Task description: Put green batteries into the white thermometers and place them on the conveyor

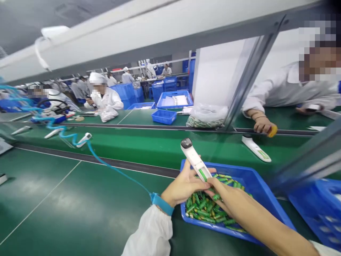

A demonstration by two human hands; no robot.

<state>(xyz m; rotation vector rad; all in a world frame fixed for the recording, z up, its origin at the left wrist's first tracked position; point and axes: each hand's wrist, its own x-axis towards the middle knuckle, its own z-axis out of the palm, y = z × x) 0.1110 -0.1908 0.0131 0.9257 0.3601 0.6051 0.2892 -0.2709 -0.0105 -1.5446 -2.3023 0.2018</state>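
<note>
A white handheld tester (194,159) is being clamped above a blue plastic tray (255,186) of green cylindrical cells (204,208) on the desk (53,199) by the fingers of the left hand (183,185), while the fingers of the right hand (229,199) are being pressed against its lower end.

A long green tabletop (53,199) fills the near part of the room, with a second green bench (149,117) beyond it, under a white overhead beam (106,46) carried on grey metal uprights (250,74). A white wall panel (218,71) stands right of centre. Far off, blue plastic crates (125,94) stand stacked beside further benches, and people in white gowns and caps (127,76) work beneath a grey ceiling (16,25).
</note>
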